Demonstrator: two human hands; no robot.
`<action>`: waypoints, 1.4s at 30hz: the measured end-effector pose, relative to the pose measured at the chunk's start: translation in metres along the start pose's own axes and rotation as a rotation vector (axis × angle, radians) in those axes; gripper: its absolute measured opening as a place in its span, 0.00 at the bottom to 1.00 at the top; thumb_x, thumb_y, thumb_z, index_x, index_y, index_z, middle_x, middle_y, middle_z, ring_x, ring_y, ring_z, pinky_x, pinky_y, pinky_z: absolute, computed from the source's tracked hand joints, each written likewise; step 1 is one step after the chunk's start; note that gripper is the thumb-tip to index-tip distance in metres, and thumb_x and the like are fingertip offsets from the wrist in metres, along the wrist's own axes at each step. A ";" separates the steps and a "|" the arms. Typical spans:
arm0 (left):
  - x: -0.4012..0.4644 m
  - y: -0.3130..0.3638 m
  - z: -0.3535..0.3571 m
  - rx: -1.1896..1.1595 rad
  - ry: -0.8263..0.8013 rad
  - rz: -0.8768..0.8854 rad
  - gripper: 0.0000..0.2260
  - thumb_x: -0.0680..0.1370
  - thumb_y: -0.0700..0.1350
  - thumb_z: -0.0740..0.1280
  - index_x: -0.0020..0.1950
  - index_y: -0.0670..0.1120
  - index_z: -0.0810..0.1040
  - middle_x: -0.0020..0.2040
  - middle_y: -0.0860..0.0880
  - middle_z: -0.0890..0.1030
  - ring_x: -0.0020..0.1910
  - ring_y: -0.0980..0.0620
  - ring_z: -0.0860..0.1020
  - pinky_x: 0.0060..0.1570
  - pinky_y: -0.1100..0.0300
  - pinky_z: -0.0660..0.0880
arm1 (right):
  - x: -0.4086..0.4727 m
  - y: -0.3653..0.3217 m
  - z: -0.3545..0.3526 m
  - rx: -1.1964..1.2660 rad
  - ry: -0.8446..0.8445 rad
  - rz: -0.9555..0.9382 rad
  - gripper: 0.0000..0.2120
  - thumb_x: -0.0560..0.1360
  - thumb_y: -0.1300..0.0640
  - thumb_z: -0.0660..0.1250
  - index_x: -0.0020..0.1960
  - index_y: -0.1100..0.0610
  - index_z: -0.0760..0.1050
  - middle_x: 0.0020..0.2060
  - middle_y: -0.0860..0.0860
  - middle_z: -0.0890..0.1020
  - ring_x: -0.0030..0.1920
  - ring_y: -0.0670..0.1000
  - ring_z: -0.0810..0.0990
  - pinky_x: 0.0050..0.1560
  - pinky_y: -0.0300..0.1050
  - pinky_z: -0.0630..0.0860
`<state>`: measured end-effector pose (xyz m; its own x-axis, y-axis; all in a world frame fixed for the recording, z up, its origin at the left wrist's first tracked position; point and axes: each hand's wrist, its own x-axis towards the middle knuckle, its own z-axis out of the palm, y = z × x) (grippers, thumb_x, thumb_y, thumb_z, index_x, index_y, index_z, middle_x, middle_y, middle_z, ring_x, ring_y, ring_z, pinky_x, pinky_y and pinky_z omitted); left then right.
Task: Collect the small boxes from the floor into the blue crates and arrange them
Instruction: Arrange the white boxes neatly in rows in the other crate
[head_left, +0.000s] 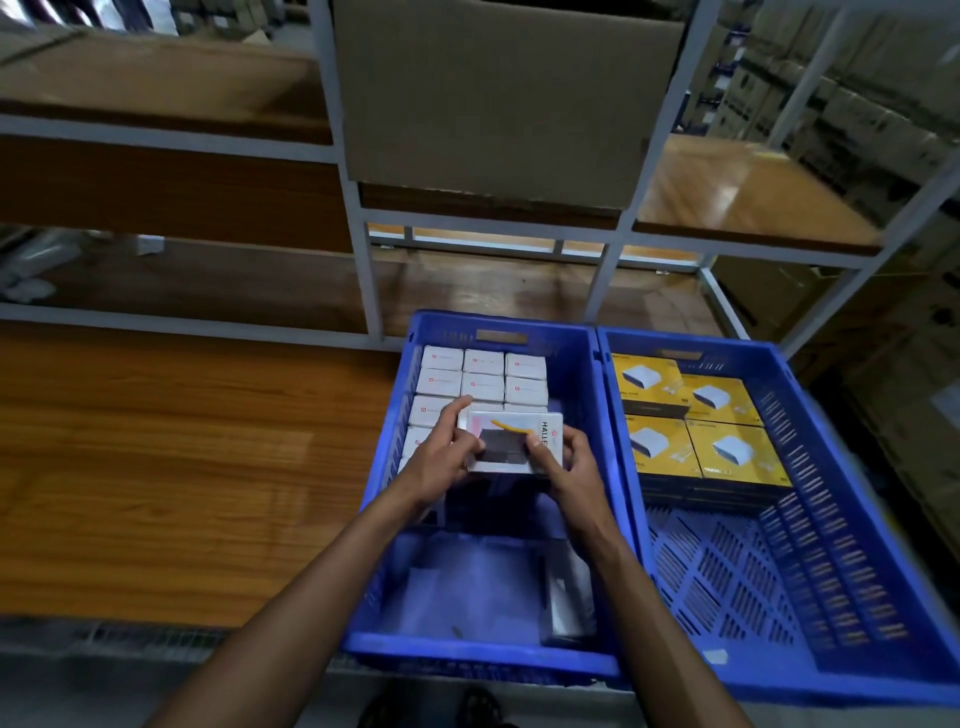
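Two blue crates stand side by side on a wooden shelf. Rows of small white boxes (483, 375) fill the far end of the left crate (582, 364). Over this crate, both hands hold one small white box (511, 441) with a dark picture and a yellow stripe. My left hand (441, 457) grips its left edge and my right hand (563, 467) grips its right edge. The right crate (831, 467) holds several yellow boxes (701, 426) at its far end; its near half shows bare slotted floor.
The wooden shelf surface (182, 467) stretches left of the crates. Grey metal rack posts (371, 280) rise behind them, and a large cardboard carton (493, 98) sits on the shelf above. Stacked cartons line the right side. A clear plastic wrapper (563, 597) lies in the left crate's near end.
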<state>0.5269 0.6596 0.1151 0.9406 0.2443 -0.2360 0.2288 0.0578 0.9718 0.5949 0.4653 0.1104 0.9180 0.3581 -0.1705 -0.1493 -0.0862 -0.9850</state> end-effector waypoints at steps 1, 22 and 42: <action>-0.003 0.001 0.000 -0.006 -0.029 -0.008 0.25 0.82 0.43 0.64 0.75 0.65 0.68 0.50 0.45 0.77 0.43 0.52 0.77 0.44 0.58 0.81 | -0.002 -0.004 0.000 0.002 0.000 -0.010 0.31 0.71 0.37 0.78 0.67 0.49 0.72 0.62 0.50 0.84 0.61 0.48 0.83 0.64 0.56 0.81; -0.009 -0.006 -0.018 0.748 -0.223 0.304 0.32 0.73 0.51 0.77 0.74 0.61 0.69 0.71 0.59 0.72 0.69 0.58 0.72 0.68 0.52 0.74 | -0.007 -0.003 -0.001 -0.266 -0.075 -0.044 0.18 0.76 0.31 0.69 0.58 0.41 0.81 0.54 0.41 0.85 0.53 0.47 0.84 0.58 0.54 0.83; -0.008 -0.024 -0.012 1.396 -0.083 0.446 0.20 0.75 0.55 0.72 0.64 0.54 0.71 0.61 0.52 0.72 0.60 0.47 0.69 0.56 0.52 0.69 | 0.006 0.032 0.013 -0.781 -0.332 0.144 0.11 0.81 0.51 0.67 0.59 0.51 0.84 0.51 0.49 0.87 0.54 0.49 0.84 0.61 0.50 0.79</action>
<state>0.5114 0.6678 0.0937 0.9972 -0.0677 0.0305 -0.0721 -0.9803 0.1840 0.5905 0.4769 0.0780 0.7365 0.5370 -0.4113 0.1510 -0.7232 -0.6739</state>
